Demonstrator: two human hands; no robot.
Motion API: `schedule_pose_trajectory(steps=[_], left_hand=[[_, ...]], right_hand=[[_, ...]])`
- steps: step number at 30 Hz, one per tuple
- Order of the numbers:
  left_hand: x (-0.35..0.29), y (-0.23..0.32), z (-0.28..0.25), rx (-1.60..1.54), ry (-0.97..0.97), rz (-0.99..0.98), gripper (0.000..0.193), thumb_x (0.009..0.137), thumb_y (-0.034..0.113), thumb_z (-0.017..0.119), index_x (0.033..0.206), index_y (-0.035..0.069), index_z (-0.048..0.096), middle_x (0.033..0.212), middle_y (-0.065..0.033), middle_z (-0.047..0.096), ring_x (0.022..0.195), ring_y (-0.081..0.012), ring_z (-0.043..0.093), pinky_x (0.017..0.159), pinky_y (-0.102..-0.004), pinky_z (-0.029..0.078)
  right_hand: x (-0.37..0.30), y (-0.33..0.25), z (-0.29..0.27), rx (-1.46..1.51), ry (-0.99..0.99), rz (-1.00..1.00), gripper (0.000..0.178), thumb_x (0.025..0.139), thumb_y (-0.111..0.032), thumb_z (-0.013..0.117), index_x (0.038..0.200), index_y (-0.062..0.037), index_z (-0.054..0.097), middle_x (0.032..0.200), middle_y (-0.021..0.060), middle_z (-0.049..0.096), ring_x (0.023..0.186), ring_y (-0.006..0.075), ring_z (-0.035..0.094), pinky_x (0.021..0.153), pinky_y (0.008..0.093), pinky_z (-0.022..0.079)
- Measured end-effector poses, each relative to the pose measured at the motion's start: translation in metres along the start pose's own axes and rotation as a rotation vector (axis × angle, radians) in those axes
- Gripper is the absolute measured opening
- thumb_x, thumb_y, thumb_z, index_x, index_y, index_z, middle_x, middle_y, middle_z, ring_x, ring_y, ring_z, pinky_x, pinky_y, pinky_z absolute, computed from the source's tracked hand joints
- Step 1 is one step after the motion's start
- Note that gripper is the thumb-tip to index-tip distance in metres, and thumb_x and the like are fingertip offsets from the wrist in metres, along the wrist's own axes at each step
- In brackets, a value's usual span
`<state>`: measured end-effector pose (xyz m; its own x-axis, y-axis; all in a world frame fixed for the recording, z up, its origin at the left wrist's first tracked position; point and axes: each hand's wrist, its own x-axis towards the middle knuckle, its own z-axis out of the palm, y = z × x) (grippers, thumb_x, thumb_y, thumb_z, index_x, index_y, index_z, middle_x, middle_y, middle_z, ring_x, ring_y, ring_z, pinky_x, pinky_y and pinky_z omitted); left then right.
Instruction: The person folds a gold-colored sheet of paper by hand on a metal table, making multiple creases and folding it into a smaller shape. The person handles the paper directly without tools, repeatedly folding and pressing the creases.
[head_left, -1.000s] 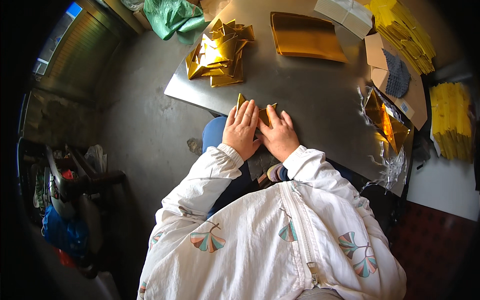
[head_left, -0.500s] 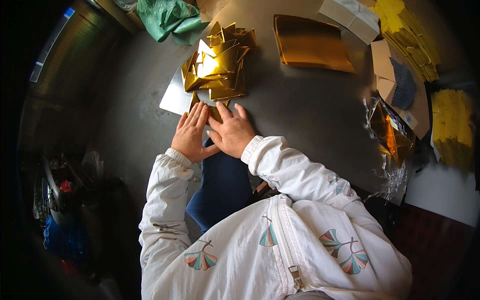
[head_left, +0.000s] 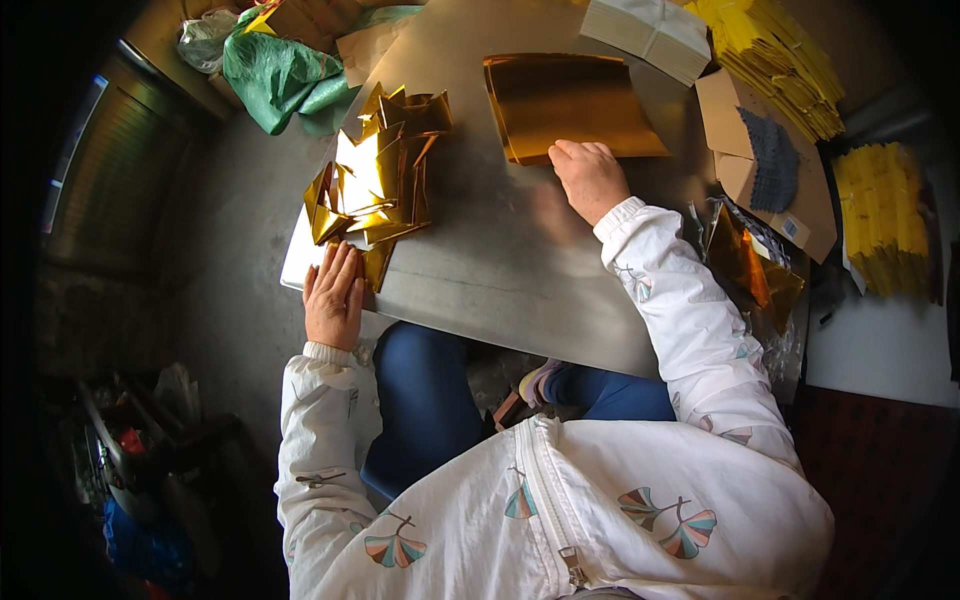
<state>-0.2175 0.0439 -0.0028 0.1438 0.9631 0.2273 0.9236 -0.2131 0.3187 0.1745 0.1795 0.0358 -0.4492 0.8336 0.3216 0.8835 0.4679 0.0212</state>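
My left hand [head_left: 332, 305] lies with its fingers stretched out on a folded piece of gold foil paper [head_left: 377, 266] at the table's near left edge. Just beyond it is a loose heap of folded gold foil pieces [head_left: 405, 190], creased and pointed, one catching a bright glare. Farther to the right, my right hand [head_left: 592, 180] is closed at the near edge of a stack of flat gold foil sheets [head_left: 570, 105]. Its fingertips bend over that edge; how many sheets they pinch cannot be made out.
The metal table [head_left: 480, 270] curves in front of my knees. A green plastic bag [head_left: 275, 80] lies at the far left. At right are a tied pale paper bundle [head_left: 650, 35], yellow stacks [head_left: 885, 215], an opened carton [head_left: 730, 125], dark textured cloth [head_left: 770, 160] and a foil packet [head_left: 750, 265].
My hands have come apart. The right one has moved away to the right, onto the foil sheet stack; the left stays on the folded foil. The view has shifted to the right.
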Motion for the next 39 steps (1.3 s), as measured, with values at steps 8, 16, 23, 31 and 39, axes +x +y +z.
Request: schedule_pose_trajectory(steps=[8,16,23,31,39], left_hand=[[0.004,0.001,0.000,-0.062,0.122,0.076,0.040,0.094,0.012,0.059,0.133,0.008,0.058,0.139,-0.0085,0.056,0.138,-0.0281,0.042,0.115,-0.0454,0.027],[0.000,0.014,-0.020,0.000,0.220,0.079,0.043,0.089,0.007,0.061,0.132,0.008,0.059,0.141,-0.0081,0.055,0.139,-0.0289,0.041,0.116,-0.0459,0.025],[-0.002,0.053,-0.031,-0.050,0.239,0.170,0.043,0.085,0.006,0.065,0.129,0.008,0.062,0.137,-0.0105,0.057,0.138,-0.0299,0.043,0.114,-0.0479,0.027],[-0.007,0.127,-0.028,-0.242,0.242,0.329,0.059,0.082,0.010,0.072,0.138,0.007,0.052,0.144,-0.0122,0.051,0.139,-0.0318,0.041,0.113,-0.0472,0.030],[-0.026,0.207,0.000,-0.082,0.459,0.625,0.098,0.064,0.028,0.088,0.146,0.011,0.037,0.149,-0.0204,0.040,0.138,-0.0356,0.040,0.113,-0.0517,0.028]], right_hand=[[0.005,0.028,0.019,-0.169,-0.063,-0.065,0.008,0.078,-0.007,0.063,0.072,-0.0074,0.059,0.076,0.0102,0.060,0.073,0.0298,0.063,0.065,0.0427,0.052],[0.006,0.029,-0.003,0.197,-0.011,-0.071,0.021,0.080,-0.019,0.072,0.075,-0.0039,0.058,0.076,0.0137,0.058,0.074,0.0353,0.060,0.068,0.0442,0.050],[0.011,0.040,-0.033,0.087,0.040,-0.020,0.014,0.084,-0.015,0.066,0.080,-0.0030,0.060,0.081,0.0146,0.059,0.078,0.0355,0.061,0.069,0.0423,0.050],[-0.050,0.026,-0.181,0.323,0.758,0.191,0.008,0.087,-0.008,0.069,0.088,-0.0032,0.063,0.083,0.0117,0.066,0.072,0.0220,0.064,0.062,0.0330,0.049],[-0.161,-0.015,-0.155,1.763,0.872,0.816,0.034,0.099,-0.010,0.053,0.132,-0.0023,0.052,0.132,0.0074,0.057,0.118,0.0204,0.056,0.099,0.0340,0.047]])
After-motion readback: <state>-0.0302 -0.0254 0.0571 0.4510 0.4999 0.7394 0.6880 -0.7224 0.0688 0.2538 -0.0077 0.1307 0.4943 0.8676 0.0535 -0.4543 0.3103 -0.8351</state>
